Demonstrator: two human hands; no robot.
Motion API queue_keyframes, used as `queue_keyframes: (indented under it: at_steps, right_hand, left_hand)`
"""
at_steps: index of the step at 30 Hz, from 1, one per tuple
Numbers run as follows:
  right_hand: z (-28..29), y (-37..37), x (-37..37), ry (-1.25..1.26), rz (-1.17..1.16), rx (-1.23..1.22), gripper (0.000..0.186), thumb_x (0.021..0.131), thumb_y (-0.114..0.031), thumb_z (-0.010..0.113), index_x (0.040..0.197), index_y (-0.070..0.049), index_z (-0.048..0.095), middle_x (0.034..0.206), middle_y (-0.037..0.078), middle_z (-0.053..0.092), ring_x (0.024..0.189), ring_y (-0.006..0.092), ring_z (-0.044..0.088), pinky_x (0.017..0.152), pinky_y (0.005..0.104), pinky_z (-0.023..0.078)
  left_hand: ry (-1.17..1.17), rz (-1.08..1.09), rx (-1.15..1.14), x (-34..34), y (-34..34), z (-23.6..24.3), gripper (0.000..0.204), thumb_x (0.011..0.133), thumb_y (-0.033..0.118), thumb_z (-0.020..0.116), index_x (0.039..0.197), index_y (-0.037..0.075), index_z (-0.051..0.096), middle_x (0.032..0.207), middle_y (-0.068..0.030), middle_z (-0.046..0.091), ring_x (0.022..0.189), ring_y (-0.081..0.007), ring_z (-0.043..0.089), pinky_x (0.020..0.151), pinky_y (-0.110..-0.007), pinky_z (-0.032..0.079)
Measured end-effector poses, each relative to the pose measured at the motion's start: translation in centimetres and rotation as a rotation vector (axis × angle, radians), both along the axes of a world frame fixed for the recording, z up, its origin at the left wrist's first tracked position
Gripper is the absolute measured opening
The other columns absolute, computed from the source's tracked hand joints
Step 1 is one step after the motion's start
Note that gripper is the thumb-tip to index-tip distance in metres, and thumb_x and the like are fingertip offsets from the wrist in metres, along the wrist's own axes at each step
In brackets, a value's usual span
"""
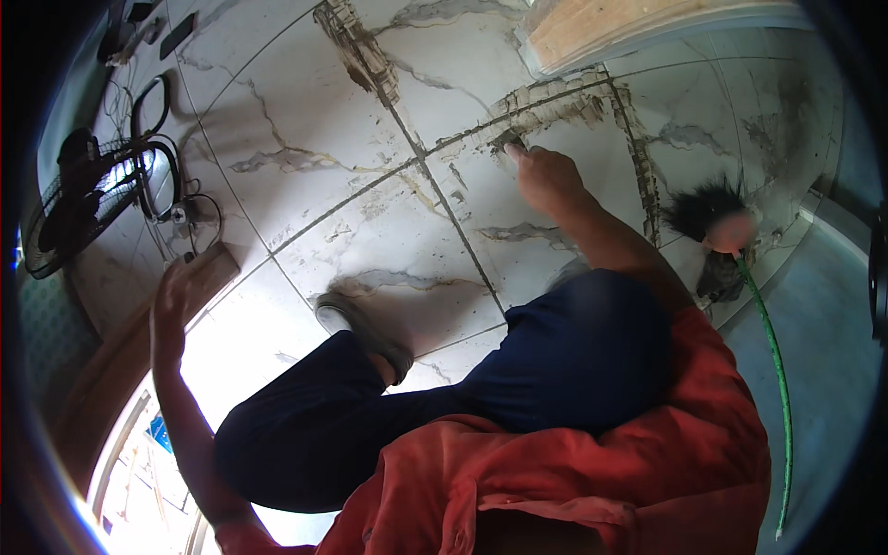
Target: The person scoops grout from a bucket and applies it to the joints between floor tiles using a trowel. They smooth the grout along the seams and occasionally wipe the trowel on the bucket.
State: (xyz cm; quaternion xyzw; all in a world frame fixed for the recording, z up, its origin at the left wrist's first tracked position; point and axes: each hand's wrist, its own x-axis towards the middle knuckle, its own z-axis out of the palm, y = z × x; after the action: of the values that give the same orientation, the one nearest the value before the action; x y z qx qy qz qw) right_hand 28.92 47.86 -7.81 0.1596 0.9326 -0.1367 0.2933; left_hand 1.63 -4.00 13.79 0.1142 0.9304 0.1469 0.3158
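My right hand is closed around a small dark flat tool, probably a scraper, held at a tile joint streaked with dark grout. More smeared grout runs along other joints of the white marbled tiles. My left hand rests on the top of a wooden frame or board at the left; whether it grips the wood is unclear. I squat with a shoe on the tiles.
A black fan with cables lies at the left beside a dark phone-like object. At the right are a black-bristled brush with a green handle and a pale ledge. A wooden edge juts in at top right.
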Motion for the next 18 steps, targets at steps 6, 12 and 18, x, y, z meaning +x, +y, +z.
queue_keyframes:
  at_steps: [6, 12, 18]
  right_hand:
    - [1.4, 2.3, -2.6, 0.18, 0.144, 0.076, 0.037, 0.097, -0.012, 0.046, 0.132, -0.008, 0.058, 0.083, 0.014, 0.068, 0.079, 0.0317, 0.071, 0.065, 0.0437, 0.058]
    - [-2.3, 0.6, -2.4, 0.164, -0.01, 0.071, 0.049, 0.097, -0.015, 0.049, 0.146, -0.016, 0.048, 0.093, 0.017, 0.065, 0.079, 0.0316, 0.07, 0.067, 0.0431, 0.057]
    - [-0.2, -4.3, 0.2, 0.011, -0.127, 0.1, 0.047, 0.099, -0.02, 0.05, 0.146, -0.019, 0.048, 0.093, 0.016, 0.064, 0.08, 0.0328, 0.069, 0.07, 0.0436, 0.058]
  left_hand:
    - [0.19, 0.095, 0.084, 8.7, 3.4, 9.7, 0.062, 0.103, 0.052, 0.043, 0.148, 0.008, 0.045, 0.154, -0.0128, 0.044, 0.134, -0.035, 0.05, 0.104, -0.046, 0.044]
    - [0.547, -0.073, -0.229, 17.7, 4.1, 10.8, 0.07, 0.102, 0.057, 0.029, 0.15, 0.008, 0.041, 0.158, -0.02, 0.035, 0.148, -0.0387, 0.03, 0.115, -0.06, 0.027]
    - [0.496, 0.008, 0.012, 15.5, 5.6, 9.0, 0.075, 0.1, 0.056, 0.034, 0.151, 0.002, 0.036, 0.157, -0.0216, 0.033, 0.149, -0.0427, 0.024, 0.118, -0.061, 0.02]
